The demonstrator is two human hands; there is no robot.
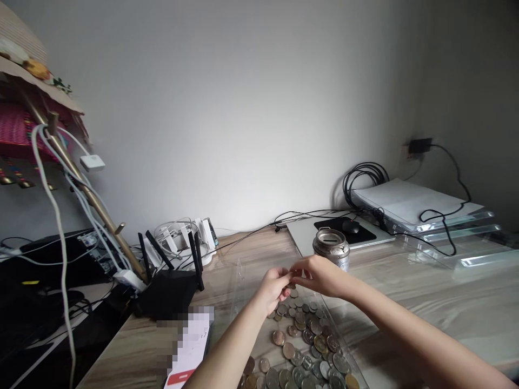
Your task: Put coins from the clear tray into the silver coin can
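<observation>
My left hand (274,289) and my right hand (317,274) meet at the fingertips above a clear plastic tray (239,286). Fingers of the left hand are curled closed, and the edge of a coin (291,285) shows at them. My right hand pinches against the left fingertips; what lies in that pinch is too small to make out. Below, many loose coins (307,336) in silver and copper tones lie spread in the tray, thickest toward its near end. Just behind the right hand stands a round metal coin bank (330,246) with a slot in its lid.
A phone (190,346) with a lit screen lies left of the tray, by a black router (170,289) with antennas. Behind sit a mouse (350,226) on a black pad, coiled black cables (365,175), and stacked clear trays with paper (413,200) at right.
</observation>
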